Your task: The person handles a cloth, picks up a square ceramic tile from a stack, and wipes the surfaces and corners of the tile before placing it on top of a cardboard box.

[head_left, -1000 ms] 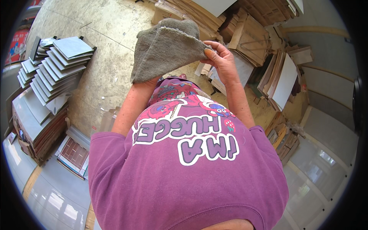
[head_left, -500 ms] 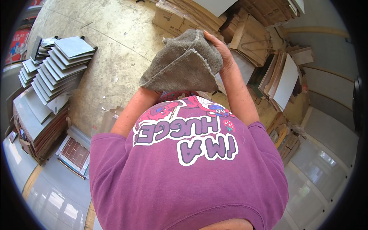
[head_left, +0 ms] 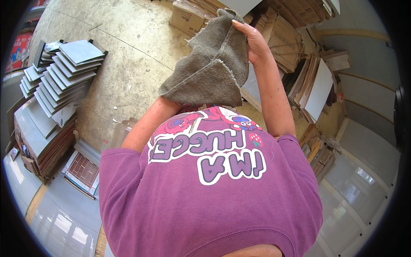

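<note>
A grey-brown cloth (head_left: 209,64) with frayed edges and a seam across it hangs in front of my chest, partly folded over itself. My right hand (head_left: 253,40) grips its far right edge, thumb on top and the other fingers out of sight behind the fabric. At the near left corner of the cloth, my left hand (head_left: 173,103) is almost wholly covered by it; only the wrist side shows, so its fingers cannot be made out.
On the left stands a rack of fanned tile samples (head_left: 70,70), with stacked panels (head_left: 43,132) below. Cardboard boxes (head_left: 186,19) lie ahead on the concrete floor (head_left: 124,47). To the right, boards (head_left: 319,88) and a large carton (head_left: 280,40) lean together.
My right hand has moved farther away and slightly right, drawing the cloth's far end out so it is longer and less bunched. My left hand has barely moved.
</note>
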A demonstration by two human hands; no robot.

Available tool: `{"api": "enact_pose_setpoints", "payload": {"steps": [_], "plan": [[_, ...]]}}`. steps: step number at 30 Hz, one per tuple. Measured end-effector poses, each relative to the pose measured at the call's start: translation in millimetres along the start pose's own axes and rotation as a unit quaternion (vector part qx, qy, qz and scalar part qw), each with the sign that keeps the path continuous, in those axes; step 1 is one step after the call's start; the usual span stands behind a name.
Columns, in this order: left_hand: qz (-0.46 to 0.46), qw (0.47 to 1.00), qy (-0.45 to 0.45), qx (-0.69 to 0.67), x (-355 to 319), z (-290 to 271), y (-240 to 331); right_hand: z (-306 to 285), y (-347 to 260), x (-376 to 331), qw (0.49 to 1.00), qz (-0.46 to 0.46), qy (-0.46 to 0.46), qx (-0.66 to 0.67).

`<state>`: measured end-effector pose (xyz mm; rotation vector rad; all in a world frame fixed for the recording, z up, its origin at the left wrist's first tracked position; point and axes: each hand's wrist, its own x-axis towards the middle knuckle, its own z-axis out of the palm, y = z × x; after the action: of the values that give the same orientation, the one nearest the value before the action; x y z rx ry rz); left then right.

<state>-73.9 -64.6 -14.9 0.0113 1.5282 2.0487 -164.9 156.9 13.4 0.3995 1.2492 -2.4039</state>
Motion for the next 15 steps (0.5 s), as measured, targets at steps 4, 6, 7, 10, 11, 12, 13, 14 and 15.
{"api": "enact_pose_setpoints", "payload": {"steps": [4, 6, 7, 10, 11, 12, 13, 14, 15], "plan": [[0.024, 0.993, -0.014, 0.115, 1.2, 5.0, 12.0, 6.6, -3.9, 3.4, 0.998, -0.044, 0.041, -0.033], [0.030, 0.990, -0.010, 0.138, 3.4, 5.2, 9.9, 9.1, -7.6, 4.6, 0.996, -0.072, 0.035, -0.042], [0.037, 0.989, -0.010, 0.140, 4.0, 5.2, 10.0, 10.5, -9.4, 5.1, 0.995, -0.085, 0.033, -0.047], [0.068, 0.997, -0.002, 0.044, 5.7, 5.4, 4.5, 14.7, -10.2, 2.2, 0.980, -0.162, -0.022, -0.117], [0.080, 0.997, 0.001, 0.013, 7.2, 5.0, 4.2, 16.9, -9.8, -1.0, 0.971, -0.190, -0.047, -0.140], [0.092, 0.996, 0.008, -0.012, 8.0, 4.2, 4.9, 22.6, -8.5, -7.6, 0.943, -0.230, -0.040, -0.236], [0.107, 0.994, 0.016, -0.027, 9.7, 3.3, 3.0, 39.0, -7.8, -24.8, 0.902, -0.249, -0.036, -0.352], [0.118, 0.992, 0.016, -0.028, 12.9, 3.3, 0.8, 49.4, -4.9, -39.1, 0.867, -0.291, -0.101, -0.391], [0.132, 0.991, 0.012, -0.015, 15.5, 2.4, 0.4, 57.0, -1.4, -50.3, 0.825, -0.331, -0.167, -0.426]]}}
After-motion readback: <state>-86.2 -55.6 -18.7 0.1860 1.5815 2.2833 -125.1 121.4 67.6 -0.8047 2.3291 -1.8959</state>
